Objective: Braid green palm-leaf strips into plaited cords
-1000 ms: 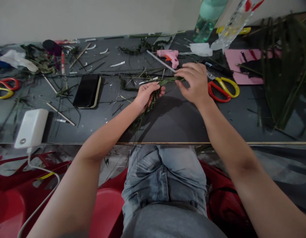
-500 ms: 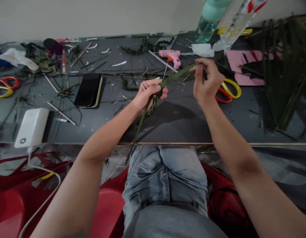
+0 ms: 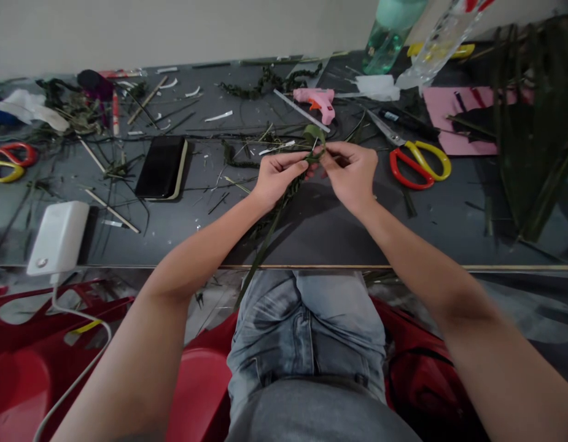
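Note:
My left hand point(image 3: 280, 175) pinches a braided length of green leaf strips above the front part of the table. The braid hangs down toward me below my fingers, and a loose leaf strip point(image 3: 264, 245) trails from it past the table edge. My right hand point(image 3: 352, 175) is closed on another part of the leaf strip point(image 3: 315, 132), which bends up in a loop between my two hands. The fingertips of both hands are nearly together, and they partly hide where the strip meets the braid.
Scissors point(image 3: 415, 162) with red and yellow handles lie right of my right hand. Behind my hands is a pink glue gun point(image 3: 317, 101). To the left are a black phone-like device point(image 3: 160, 167) and a white power bank point(image 3: 59, 236). Large leaves point(image 3: 536, 135) lie at the right.
My right hand has moved left and in toward my left hand. The leaf strip, stretched out straight before, is now bent into a loop. The scissors are uncovered.

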Tool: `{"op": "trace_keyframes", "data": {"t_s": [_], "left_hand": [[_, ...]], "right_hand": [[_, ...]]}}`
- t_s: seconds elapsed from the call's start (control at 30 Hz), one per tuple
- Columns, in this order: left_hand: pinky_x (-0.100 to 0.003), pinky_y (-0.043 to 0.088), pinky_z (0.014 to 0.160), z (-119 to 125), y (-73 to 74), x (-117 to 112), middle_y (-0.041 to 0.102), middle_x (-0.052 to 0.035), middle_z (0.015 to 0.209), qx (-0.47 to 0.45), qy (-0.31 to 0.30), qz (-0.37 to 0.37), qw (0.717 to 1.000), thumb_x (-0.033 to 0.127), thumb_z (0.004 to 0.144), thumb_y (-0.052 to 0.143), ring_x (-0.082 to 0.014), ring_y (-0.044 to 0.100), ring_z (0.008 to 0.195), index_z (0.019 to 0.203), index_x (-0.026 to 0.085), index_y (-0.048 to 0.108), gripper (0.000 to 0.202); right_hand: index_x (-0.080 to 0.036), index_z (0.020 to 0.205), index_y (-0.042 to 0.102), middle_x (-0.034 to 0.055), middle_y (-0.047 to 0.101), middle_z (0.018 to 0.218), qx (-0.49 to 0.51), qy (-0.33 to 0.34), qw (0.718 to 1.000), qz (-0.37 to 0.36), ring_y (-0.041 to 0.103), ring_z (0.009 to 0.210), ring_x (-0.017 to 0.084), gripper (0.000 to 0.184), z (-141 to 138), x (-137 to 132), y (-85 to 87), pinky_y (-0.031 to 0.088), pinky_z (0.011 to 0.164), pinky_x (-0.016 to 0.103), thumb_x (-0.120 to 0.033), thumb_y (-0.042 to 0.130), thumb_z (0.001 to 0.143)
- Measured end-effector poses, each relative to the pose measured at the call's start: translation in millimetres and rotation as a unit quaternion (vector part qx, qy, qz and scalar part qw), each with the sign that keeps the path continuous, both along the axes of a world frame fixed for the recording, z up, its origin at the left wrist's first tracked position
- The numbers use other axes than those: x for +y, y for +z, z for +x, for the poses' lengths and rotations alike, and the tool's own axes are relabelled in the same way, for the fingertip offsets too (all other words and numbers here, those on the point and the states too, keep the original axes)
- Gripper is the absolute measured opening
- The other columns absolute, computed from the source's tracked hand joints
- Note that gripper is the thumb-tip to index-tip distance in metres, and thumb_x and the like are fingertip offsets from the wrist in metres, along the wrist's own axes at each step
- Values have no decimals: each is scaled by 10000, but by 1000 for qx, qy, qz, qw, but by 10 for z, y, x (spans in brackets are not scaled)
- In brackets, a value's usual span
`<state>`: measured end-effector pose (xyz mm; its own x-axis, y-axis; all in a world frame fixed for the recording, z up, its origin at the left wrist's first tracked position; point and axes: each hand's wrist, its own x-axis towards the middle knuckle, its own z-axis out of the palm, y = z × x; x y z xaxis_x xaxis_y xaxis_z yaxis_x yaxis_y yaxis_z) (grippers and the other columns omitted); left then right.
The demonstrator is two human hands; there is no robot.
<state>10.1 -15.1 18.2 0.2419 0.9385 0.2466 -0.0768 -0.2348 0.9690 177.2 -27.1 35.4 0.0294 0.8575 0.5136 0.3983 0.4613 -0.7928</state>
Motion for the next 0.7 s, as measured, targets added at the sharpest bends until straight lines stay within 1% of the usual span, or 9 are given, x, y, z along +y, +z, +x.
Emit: {"op": "trace_keyframes", "data": {"t_s": [0.13, 0.23, 0.33, 0.37, 0.43, 0.5, 0.57, 0.63, 0.7], "left_hand": [[-342, 651, 756, -24, -23, 8, 798, -24, 884, -8, 7, 16, 1000, 406, 833, 751, -153, 752, 746, 998, 205, 781, 262], [-347, 655, 751, -28, 1, -7, 799, -24, 872, -20, 10, -8, 1000, 368, 809, 779, -159, 756, 743, 972, 198, 784, 236], [-340, 654, 756, -12, 47, -30, 800, -20, 862, -31, 25, -41, 998, 326, 806, 784, -161, 762, 766, 955, 197, 783, 197], [-337, 654, 758, -5, 65, -38, 799, -19, 859, -33, 29, -50, 998, 314, 807, 782, -159, 762, 766, 952, 196, 783, 187], [-333, 652, 761, 4, 101, -51, 798, -23, 850, -33, 36, -59, 997, 298, 807, 779, -153, 759, 751, 949, 190, 783, 179], [-337, 650, 769, 3, 129, -58, 795, -34, 847, -32, 43, -64, 997, 285, 806, 776, -153, 756, 741, 953, 179, 785, 182], [-349, 645, 789, -9, 139, -53, 792, -42, 851, -28, 51, -66, 996, 272, 804, 776, -157, 754, 746, 970, 174, 787, 194], [-366, 639, 810, -24, 126, -38, 790, -43, 855, -28, 56, -62, 996, 268, 798, 782, -165, 753, 763, 977, 178, 790, 201], [-378, 631, 824, -36, 100, -20, 788, -41, 863, -29, 55, -48, 997, 285, 795, 788, -176, 755, 794, 974, 186, 793, 204]], "right_hand": [[-237, 886, 759, 40, 729, 763, 20, -8, 999, -33, 656, 548, 172, 517, 24, 34, 33, 543, 507, 330, -712, 555, 874], [-232, 936, 735, 65, 729, 818, 54, -51, 997, -17, 639, 527, 166, 598, 114, 123, 49, 527, 498, 333, -768, 477, 877], [-278, 1173, 675, 106, 741, 993, 6, -64, 998, 2, 718, 717, 237, 627, 211, 218, 13, 561, 602, 392, -746, 324, 946], [-292, 1239, 644, 117, 740, 1044, -26, -60, 998, 1, 732, 802, 263, 607, 230, 232, -2, 573, 653, 418, -711, 295, 971], [-291, 1298, 614, 133, 732, 1117, -106, -56, 993, -7, 725, 955, 297, 529, 239, 222, -13, 584, 773, 467, -609, 303, 1011], [-268, 1327, 604, 149, 707, 1205, -202, -68, 977, -9, 678, 1111, 323, 452, 224, 167, 13, 556, 914, 514, -484, 349, 1022], [-254, 1406, 548, 154, 634, 1352, -284, -88, 955, -2, 579, 1284, 344, 453, 207, 94, 73, 486, 1041, 555, -378, 389, 1001], [-268, 1483, 468, 130, 534, 1482, -321, -95, 942, 17, 469, 1402, 348, 518, 201, 28, 145, 414, 1120, 575, -326, 418, 971], [-309, 1481, 467, 93, 497, 1521, -318, -67, 945, 42, 423, 1440, 345, 532, 208, -15, 206, 372, 1154, 585, -331, 445, 949]]}}
